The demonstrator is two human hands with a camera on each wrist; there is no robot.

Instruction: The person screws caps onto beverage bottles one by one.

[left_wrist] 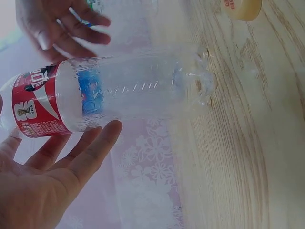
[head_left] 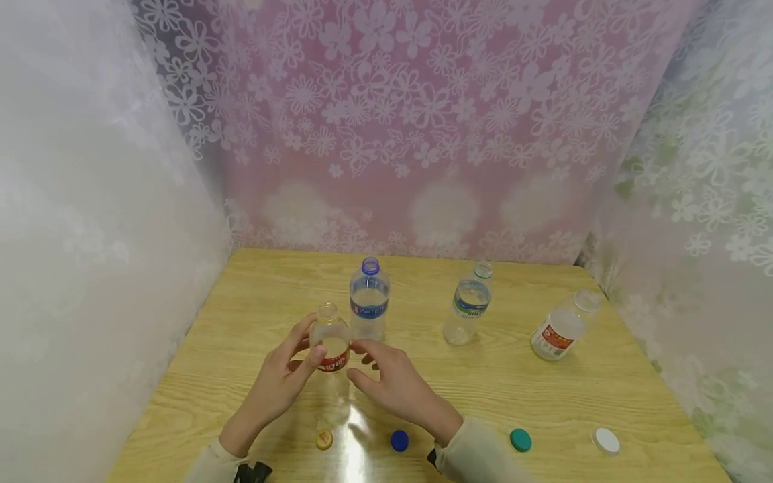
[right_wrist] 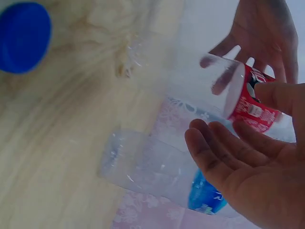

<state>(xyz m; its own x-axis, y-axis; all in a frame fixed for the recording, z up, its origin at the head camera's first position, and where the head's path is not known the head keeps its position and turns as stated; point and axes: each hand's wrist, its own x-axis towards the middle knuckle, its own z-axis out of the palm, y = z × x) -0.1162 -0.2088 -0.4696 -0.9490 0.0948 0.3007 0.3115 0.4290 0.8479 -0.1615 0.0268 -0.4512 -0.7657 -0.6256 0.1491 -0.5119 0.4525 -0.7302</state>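
Note:
A clear plastic bottle with a red label (head_left: 334, 362) stands uncapped on the wooden table. My left hand (head_left: 279, 377) grips its upper part, thumb on the near side and fingers round the left. At the bottle's right side is my right hand (head_left: 395, 384), its fingers loosely bent; the index fingertip touches or nearly touches the label. The right wrist view shows the right palm (right_wrist: 257, 167) facing the bottle. Just behind stands an uncapped blue-label water bottle (head_left: 370, 310) with a purple-blue neck. A yellow cap (head_left: 324, 439) and a blue cap (head_left: 399, 441) lie nearer me.
Further right stand an uncapped bottle with a green neck ring (head_left: 470, 302) and a wide-mouthed bottle with a red-and-white label (head_left: 558, 332). A green cap (head_left: 521, 440) and a white cap (head_left: 606, 441) lie at the front right. Flowered curtains (head_left: 410, 134) enclose the table (head_left: 260, 282).

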